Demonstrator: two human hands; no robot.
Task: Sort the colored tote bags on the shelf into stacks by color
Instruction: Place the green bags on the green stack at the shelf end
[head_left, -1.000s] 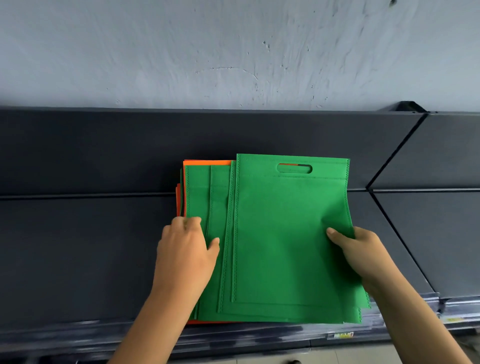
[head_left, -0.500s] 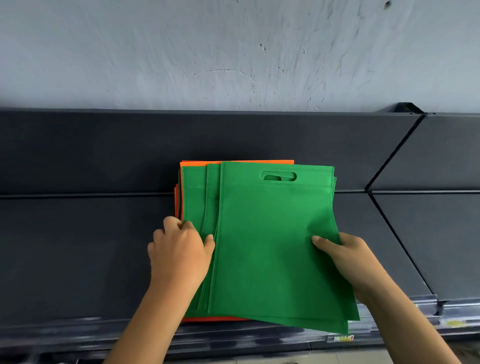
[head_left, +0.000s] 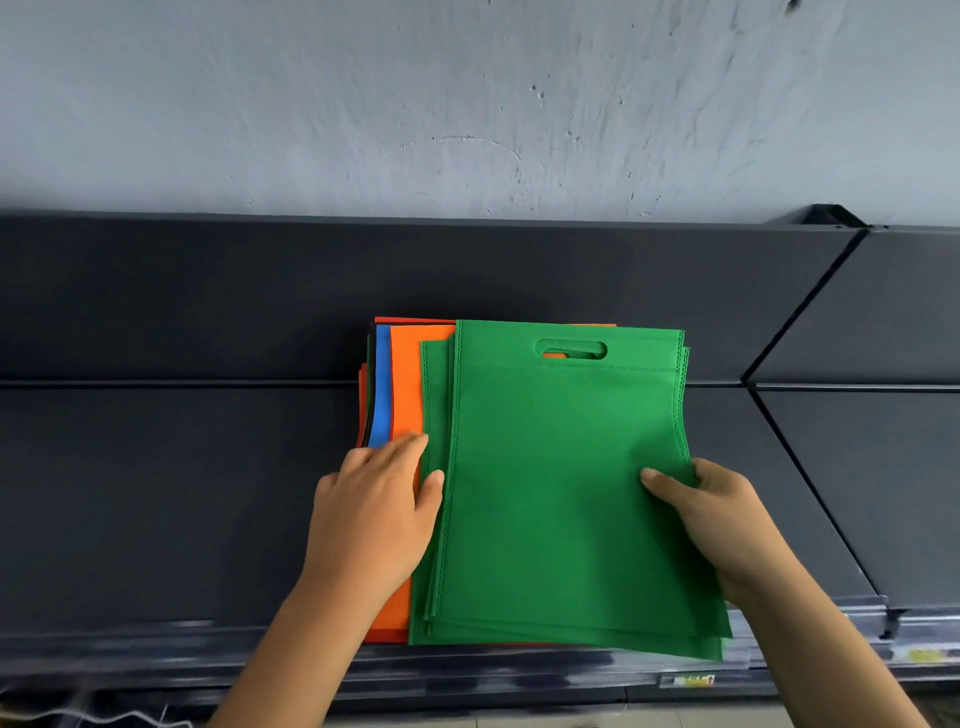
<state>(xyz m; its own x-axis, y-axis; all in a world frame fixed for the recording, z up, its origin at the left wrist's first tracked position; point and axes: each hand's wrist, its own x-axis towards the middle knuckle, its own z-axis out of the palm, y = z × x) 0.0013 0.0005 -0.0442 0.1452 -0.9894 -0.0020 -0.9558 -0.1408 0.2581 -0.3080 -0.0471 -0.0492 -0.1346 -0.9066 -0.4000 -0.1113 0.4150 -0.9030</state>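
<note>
On a dark shelf (head_left: 182, 493), the left hand (head_left: 374, 514) rests flat, fingers released, on an orange bag (head_left: 406, 384) beside a blue bag (head_left: 383, 384). Overlapping these to the right, green tote bags (head_left: 561, 493) are pinched by the right hand (head_left: 711, 514).

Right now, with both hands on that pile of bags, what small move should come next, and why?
Probably slide the green bags rightward onto bare shelf. The right hand pinches their right edge, thumb on top, while the left hand lies flat on the orange bag beneath, pinning it. Blue and red edges show there too, so the greens look ready to part.
</note>
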